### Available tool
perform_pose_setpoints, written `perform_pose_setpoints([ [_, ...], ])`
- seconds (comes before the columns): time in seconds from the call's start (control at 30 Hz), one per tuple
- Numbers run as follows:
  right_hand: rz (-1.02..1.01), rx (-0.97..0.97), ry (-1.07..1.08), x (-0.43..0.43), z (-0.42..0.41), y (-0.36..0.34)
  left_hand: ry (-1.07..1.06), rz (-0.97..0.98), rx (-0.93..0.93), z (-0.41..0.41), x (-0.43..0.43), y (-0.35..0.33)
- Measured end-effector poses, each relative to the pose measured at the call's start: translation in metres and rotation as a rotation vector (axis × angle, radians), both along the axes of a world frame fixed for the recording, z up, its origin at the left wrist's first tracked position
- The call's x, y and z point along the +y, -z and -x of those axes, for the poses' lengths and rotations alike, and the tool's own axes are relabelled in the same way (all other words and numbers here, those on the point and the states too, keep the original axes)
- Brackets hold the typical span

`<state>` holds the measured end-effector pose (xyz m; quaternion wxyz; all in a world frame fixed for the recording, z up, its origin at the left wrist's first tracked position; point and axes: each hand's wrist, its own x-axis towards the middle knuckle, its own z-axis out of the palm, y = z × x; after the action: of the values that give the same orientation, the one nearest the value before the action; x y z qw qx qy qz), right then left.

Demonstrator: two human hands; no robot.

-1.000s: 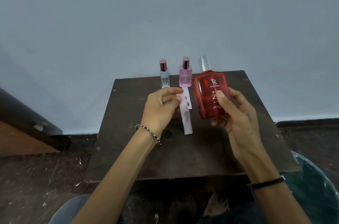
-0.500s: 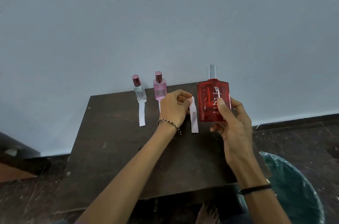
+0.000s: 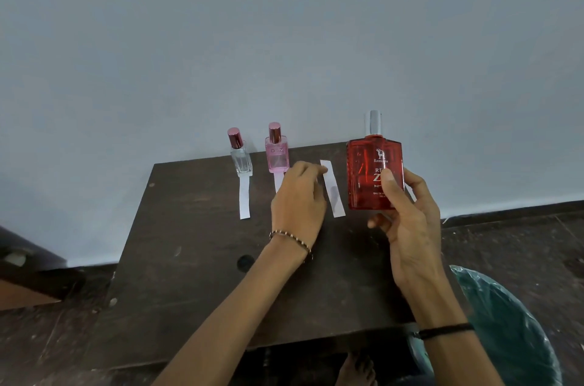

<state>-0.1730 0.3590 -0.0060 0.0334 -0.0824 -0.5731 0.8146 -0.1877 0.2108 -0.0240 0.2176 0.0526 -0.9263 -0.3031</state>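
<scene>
Laying the test strip (image 3: 332,193) flat, centre frame? Left hand (image 3: 298,199) curls at its top end; pinching or merely touching, I can't tell.

— Yes. Right hand (image 3: 410,218) clamps the red bottle (image 3: 366,177) just right of it; stand that on the bench (image 3: 189,259) behind the strip.

Red bottle (image 3: 363,177) with white lettering and silver cap in the right fingers (image 3: 420,188), white strip (image 3: 334,196) with a grey blotch beside the left fingertips (image 3: 319,169), pink bottle (image 3: 278,159) and clear bottle (image 3: 242,162) with rose caps beyond them, dark brown table (image 3: 189,259), teal bag (image 3: 505,322).
</scene>
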Motion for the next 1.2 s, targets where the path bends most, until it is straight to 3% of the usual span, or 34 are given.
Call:
perform_pose_setpoints([
  [0.2,0.005,0.006,-0.004,-0.001,-0.001,0.001,0.090,0.359,-0.158,-0.019,0.001,0.016],
  [0.37,-0.005,0.010,-0.007,0.000,-0.001,0.002,0.094,0.490,-0.211,-0.012,0.004,0.015],
  [0.77,-0.012,0.012,-0.021,-0.003,0.001,0.003,0.107,0.466,-0.215,-0.007,0.001,0.010],
  [1.0,-0.014,-0.027,-0.027,-0.009,0.005,0.004,0.259,0.441,-0.264,-0.005,-0.012,0.010],
  [1.2,-0.128,0.028,-0.012,-0.020,0.016,-0.002,0.293,0.404,-0.248,-0.003,-0.021,0.009],
])
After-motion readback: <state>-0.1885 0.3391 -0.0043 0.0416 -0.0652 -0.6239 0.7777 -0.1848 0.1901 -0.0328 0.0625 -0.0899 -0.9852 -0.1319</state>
